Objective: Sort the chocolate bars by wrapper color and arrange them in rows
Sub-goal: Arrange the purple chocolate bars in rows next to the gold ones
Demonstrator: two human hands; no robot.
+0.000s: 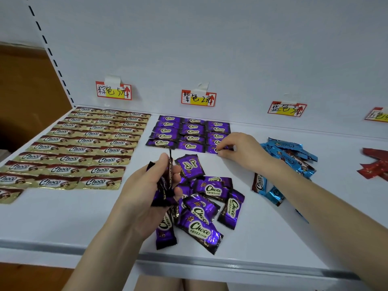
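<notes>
1. The left hand (147, 192) is clenched round a bunch of purple bars (162, 190), held edge-up between thumb and fingers.
2. The right hand (239, 150) is curled, its fingertips pinching the end purple bar (212, 149), which lies flat on the shelf (63, 223).
3. That bar sits at the near right corner of the purple rows (189, 131), which extend beyond and to the left of the right fingertips.
4. The loose purple pile (210, 198) lies unsorted just right of the left fingers and nearer than the right fingertips.
5. The gold-brown rows (79, 148) are laid out well to the left of the left fingers.
6. The blue bars (291, 154) are heaped behind the right wrist; the red bars (375, 164) lie farther right.
</notes>
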